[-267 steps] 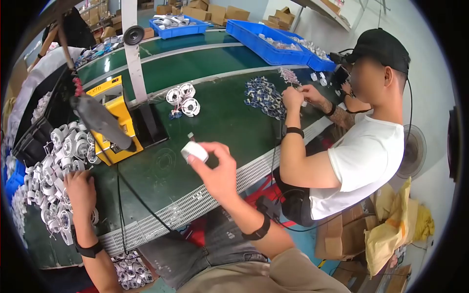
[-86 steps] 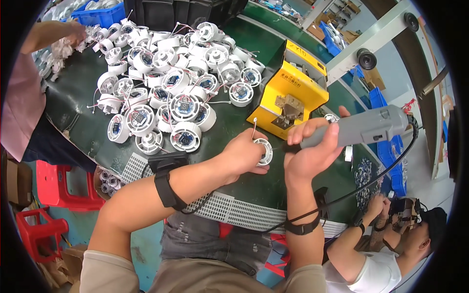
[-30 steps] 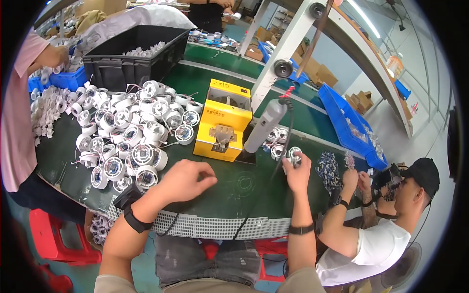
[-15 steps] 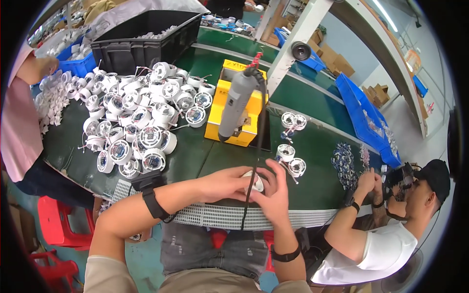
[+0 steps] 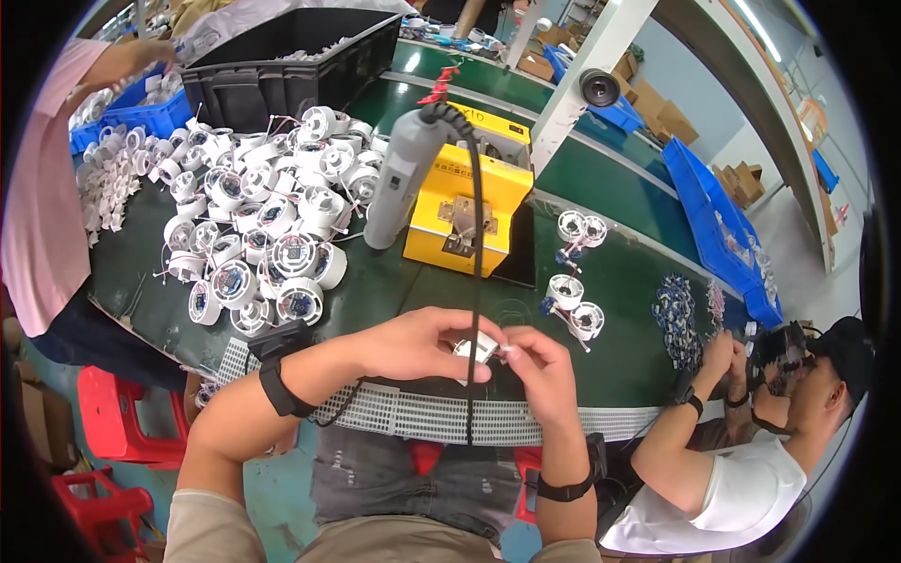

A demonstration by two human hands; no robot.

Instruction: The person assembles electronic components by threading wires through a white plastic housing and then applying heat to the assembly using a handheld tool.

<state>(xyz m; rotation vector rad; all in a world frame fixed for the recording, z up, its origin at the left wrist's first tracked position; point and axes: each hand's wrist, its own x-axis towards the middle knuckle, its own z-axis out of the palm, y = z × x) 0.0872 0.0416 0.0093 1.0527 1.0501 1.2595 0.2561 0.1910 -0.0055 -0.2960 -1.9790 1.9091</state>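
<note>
My left hand [image 5: 418,345] is closed round a small white plastic housing [image 5: 477,349], held above the near edge of the green bench. Beside it, the thumb and forefinger of my right hand [image 5: 547,373] are pinched together at a tiny pale piece at the housing's side, too small to name. A black cable hangs down in front of the housing and hides part of it. Beyond my hands, a grey electric screwdriver [image 5: 402,178] hangs upright next to a yellow screw feeder [image 5: 465,211]. Neither hand touches them.
A heap of white round housings [image 5: 272,220] with wires covers the bench's left. Several more housings [image 5: 566,291] lie right of the feeder, near blue small parts [image 5: 678,319]. A black crate [image 5: 291,80] and blue bins stand behind. People work at both sides.
My right hand has shifted slightly right and its fingers have drawn into a pinch beside the housing. The screwdriver has swung left, and the person at left has raised an arm.
</note>
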